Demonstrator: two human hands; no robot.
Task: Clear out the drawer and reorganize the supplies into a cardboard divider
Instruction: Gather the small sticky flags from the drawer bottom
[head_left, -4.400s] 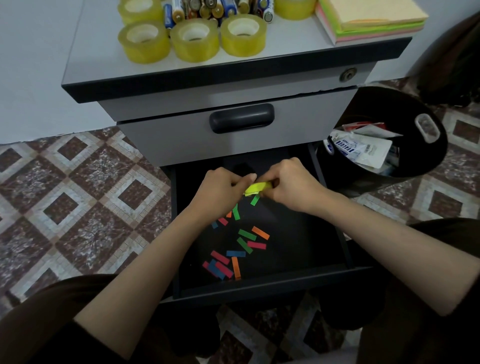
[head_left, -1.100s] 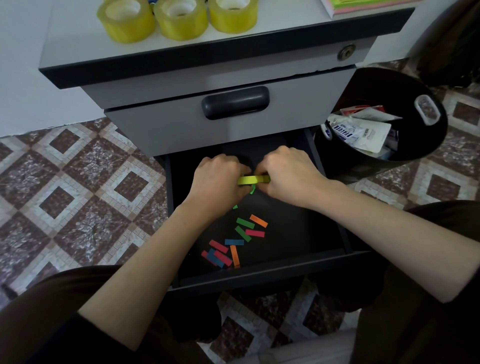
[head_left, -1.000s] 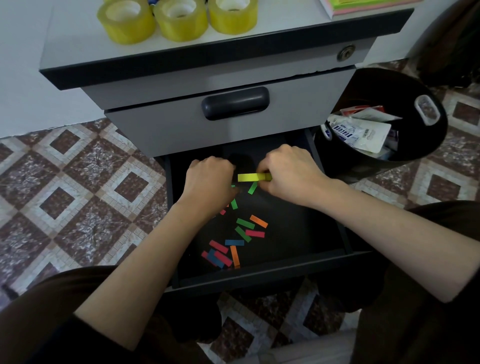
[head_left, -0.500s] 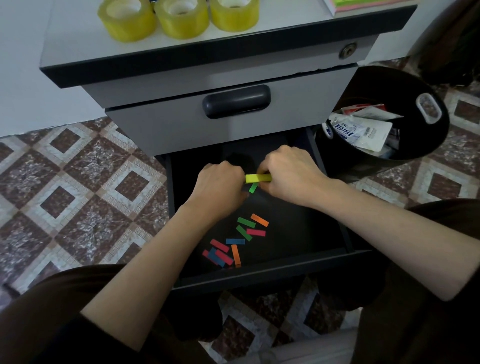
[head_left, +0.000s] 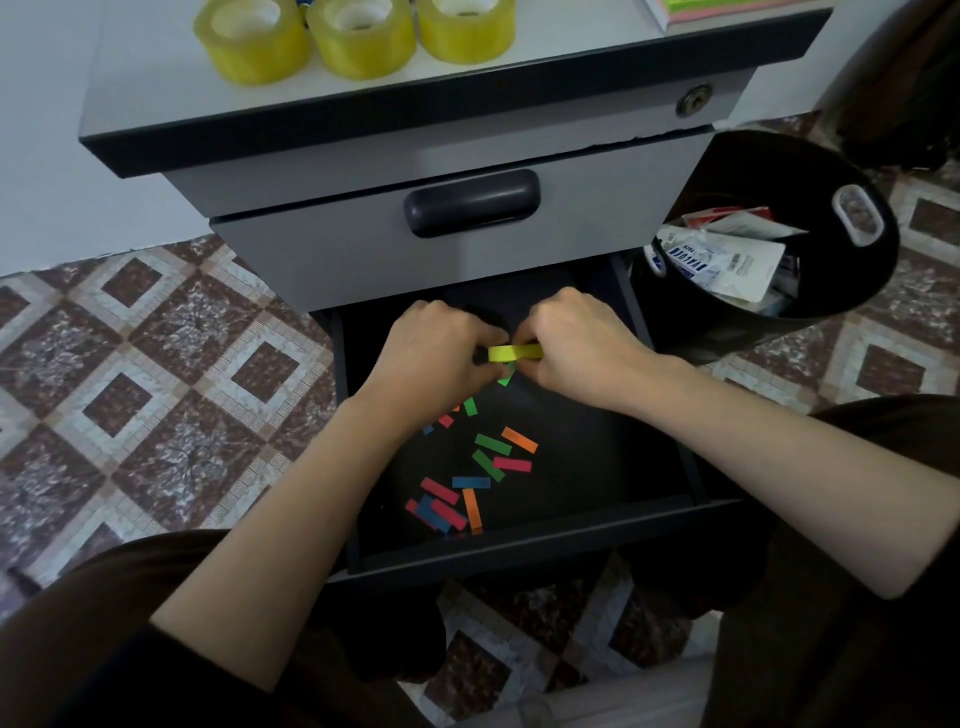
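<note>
The lower drawer (head_left: 519, 556) of a grey cabinet stands pulled out, its black floor strewn with several small coloured paper strips (head_left: 475, 470). Over its back half, my right hand (head_left: 576, 348) pinches a thin stack of yellow strips (head_left: 511, 353), and a green strip (head_left: 506, 375) hangs just below it. My left hand (head_left: 436, 356) meets the stack's left end with curled fingers; its fingertips are hidden. No cardboard divider is in view.
The closed upper drawer with a dark handle (head_left: 471, 201) overhangs the hands. Three yellow tape rolls (head_left: 358, 34) stand on the cabinet top. A black bin (head_left: 810, 312) holding wrappers stands right of the drawer on patterned floor tiles. My knees flank the drawer front.
My left hand drew back to the loose strips, then returned to the yellow stack. My right hand stayed put holding the stack. The view dropped lower on the cabinet.
</note>
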